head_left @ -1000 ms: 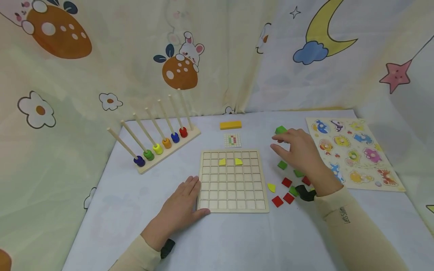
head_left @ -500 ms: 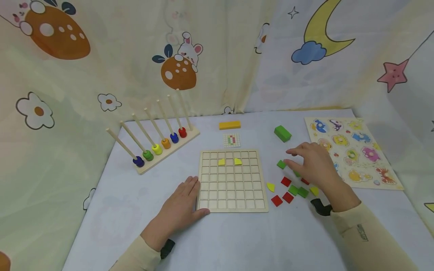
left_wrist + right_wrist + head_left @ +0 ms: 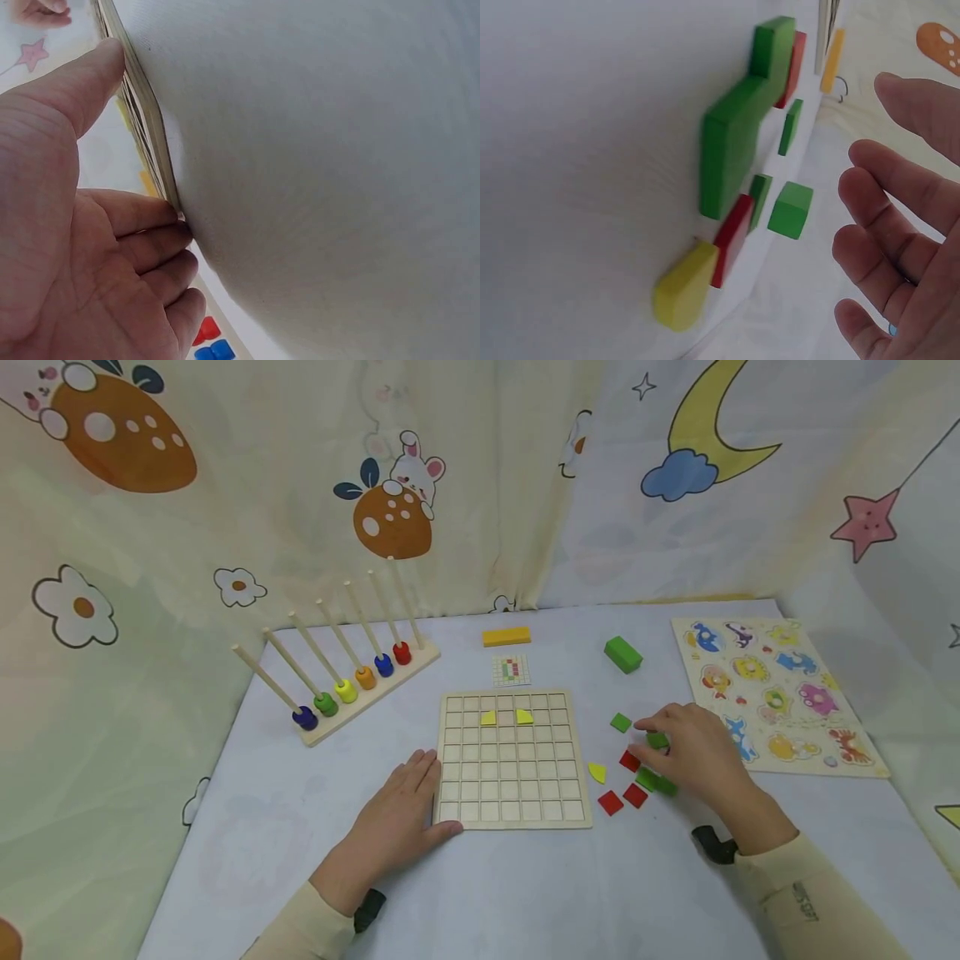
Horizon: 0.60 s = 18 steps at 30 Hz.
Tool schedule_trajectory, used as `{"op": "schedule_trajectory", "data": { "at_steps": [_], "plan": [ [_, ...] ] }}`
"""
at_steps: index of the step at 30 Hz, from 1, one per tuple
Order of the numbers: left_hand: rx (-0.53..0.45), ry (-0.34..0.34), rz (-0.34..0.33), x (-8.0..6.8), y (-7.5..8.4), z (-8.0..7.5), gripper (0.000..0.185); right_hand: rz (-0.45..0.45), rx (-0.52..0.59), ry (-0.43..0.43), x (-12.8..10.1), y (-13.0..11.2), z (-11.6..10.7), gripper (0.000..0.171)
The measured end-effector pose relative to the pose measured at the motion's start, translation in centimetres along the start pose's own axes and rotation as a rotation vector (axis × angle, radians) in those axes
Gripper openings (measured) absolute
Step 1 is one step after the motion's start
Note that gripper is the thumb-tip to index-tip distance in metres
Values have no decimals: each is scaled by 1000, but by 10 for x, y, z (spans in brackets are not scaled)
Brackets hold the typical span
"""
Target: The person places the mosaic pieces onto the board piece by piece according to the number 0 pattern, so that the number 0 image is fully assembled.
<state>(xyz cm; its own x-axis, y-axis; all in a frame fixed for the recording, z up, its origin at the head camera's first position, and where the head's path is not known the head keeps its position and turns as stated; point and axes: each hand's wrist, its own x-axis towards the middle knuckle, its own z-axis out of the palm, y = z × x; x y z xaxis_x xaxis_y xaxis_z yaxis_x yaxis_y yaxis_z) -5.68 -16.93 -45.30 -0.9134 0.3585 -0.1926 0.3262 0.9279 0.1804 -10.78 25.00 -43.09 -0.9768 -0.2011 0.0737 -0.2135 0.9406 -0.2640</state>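
My left hand (image 3: 408,814) lies flat on the table, fingers straight, against the lower left corner of the wooden grid board (image 3: 510,777). In the left wrist view that hand (image 3: 90,225) has its thumb along the board's edge (image 3: 142,120). Two yellow pieces (image 3: 488,718) sit in the board's second row. My right hand (image 3: 678,747) hovers over loose green tiles (image 3: 657,741) and red tiles (image 3: 635,795) to the right of the board. The right wrist view shows that hand (image 3: 900,247) with relaxed fingers holding nothing, above the green tiles (image 3: 735,142).
A yellow quarter-round piece (image 3: 597,772) and one green tile (image 3: 620,722) lie beside the board. Behind it are a pattern card (image 3: 512,670), a yellow bar (image 3: 506,636) and a green block (image 3: 622,654). A peg rack with coloured rings (image 3: 352,685) stands left, an animal puzzle (image 3: 772,693) right.
My right hand has drawn back from the green block at the rear and come down over the loose tiles. The left hand and the board have not moved.
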Motion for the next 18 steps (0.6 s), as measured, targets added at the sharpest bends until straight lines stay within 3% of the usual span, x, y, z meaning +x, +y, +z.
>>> {"op": "schedule_trajectory", "data": {
  "at_steps": [18],
  "plan": [
    [-5, 0, -3, 1, 0, 2, 104, -5, -21, -30, -11, -5, 12, 42]
  ]
}}
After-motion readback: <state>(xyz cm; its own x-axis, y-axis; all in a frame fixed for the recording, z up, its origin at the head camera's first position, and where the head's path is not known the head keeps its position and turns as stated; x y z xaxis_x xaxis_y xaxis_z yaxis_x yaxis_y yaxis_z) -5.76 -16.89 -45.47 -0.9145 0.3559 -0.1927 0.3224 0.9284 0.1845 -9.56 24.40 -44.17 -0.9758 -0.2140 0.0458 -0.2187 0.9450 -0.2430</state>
